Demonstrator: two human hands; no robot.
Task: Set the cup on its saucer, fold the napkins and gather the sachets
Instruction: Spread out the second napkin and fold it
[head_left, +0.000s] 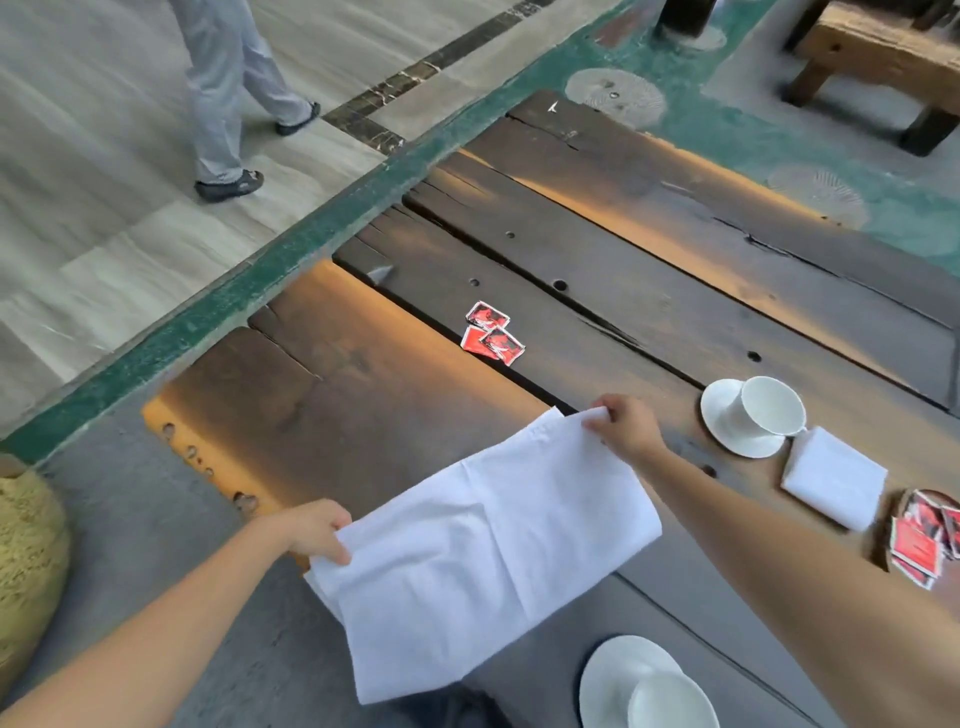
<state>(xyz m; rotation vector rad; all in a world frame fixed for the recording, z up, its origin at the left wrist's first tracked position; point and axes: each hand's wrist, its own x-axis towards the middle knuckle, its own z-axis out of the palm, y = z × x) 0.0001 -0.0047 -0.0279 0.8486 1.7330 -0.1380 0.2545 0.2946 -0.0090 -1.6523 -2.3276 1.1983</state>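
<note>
A white napkin (488, 551) is held spread above the dark wooden table (649, 270). My left hand (317, 530) pinches its near left corner, and my right hand (626, 423) pinches its far corner. A white cup (769, 408) stands on a white saucer (727, 431) at the right. A folded white napkin (834, 480) lies just right of that saucer. Three red sachets (491, 335) lie loose mid-table. More red sachets (922, 540) sit in a small dish at the right edge. A second cup (670, 701) rests on its saucer (613, 675) at the bottom.
A person in grey trousers (234, 93) walks on the pale floor beyond the table's left end. A straw-coloured woven object (26, 561) sits at the far left. A wooden bench (883, 62) stands at the top right. The table's left end is a stepped edge.
</note>
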